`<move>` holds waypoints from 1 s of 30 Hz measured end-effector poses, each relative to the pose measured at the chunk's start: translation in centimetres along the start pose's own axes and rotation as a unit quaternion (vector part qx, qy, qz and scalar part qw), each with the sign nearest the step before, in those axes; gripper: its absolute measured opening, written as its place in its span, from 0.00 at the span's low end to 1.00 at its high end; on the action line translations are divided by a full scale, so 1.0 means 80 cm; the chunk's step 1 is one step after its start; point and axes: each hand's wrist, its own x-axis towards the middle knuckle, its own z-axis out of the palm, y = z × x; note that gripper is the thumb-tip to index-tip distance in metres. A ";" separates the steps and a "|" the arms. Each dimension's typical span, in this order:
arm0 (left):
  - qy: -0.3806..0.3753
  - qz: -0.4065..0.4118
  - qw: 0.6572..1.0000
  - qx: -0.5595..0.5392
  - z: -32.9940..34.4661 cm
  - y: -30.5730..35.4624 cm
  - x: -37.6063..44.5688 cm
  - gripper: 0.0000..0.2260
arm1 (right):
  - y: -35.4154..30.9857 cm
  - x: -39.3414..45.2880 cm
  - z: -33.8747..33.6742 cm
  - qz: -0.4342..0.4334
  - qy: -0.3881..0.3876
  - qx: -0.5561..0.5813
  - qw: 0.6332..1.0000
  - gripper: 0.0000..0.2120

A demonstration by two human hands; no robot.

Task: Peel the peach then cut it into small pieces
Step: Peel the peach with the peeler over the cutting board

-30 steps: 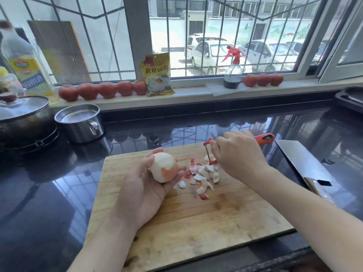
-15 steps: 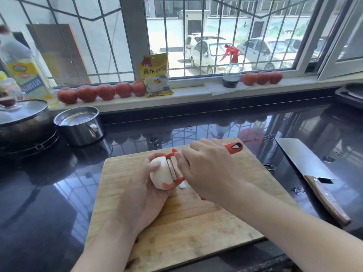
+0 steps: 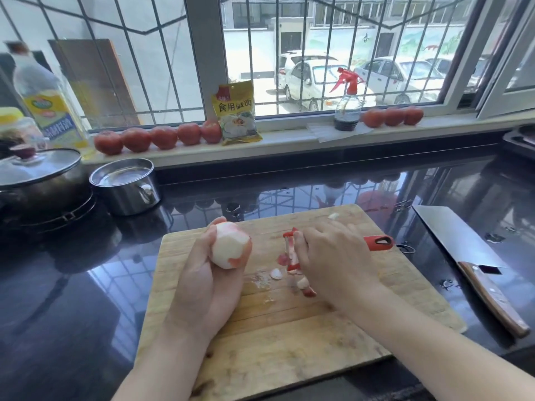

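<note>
Left hand [image 3: 208,282] is wrapped around the peach [image 3: 230,246], mostly peeled with a few red patches left, holding it up over the board [image 3: 289,342]. Right hand [image 3: 333,261] grips the red peeler [image 3: 291,250], apart from the peach, blade over some peel scraps [image 3: 304,283]. A cleaver [image 3: 463,247] sits on the counter just right of the board.

Bare countertop [image 3: 72,299] left of the cutting board [image 3: 289,342]; cleaver [image 3: 469,256] close on its right.
</note>
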 end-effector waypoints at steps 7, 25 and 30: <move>0.002 -0.014 0.998 0.063 -0.002 -0.003 0.004 0.31 | 0.023 0.010 -0.012 -0.017 0.003 -0.023 1.000 0.22; -0.029 -0.022 0.994 0.101 0.003 -0.004 -0.002 0.20 | -0.034 0.009 -0.012 -0.056 0.122 0.045 0.990 0.22; -0.003 -0.020 0.999 0.043 0.004 -0.001 -0.002 0.20 | 0.013 0.014 0.013 -0.005 0.039 -0.038 0.999 0.23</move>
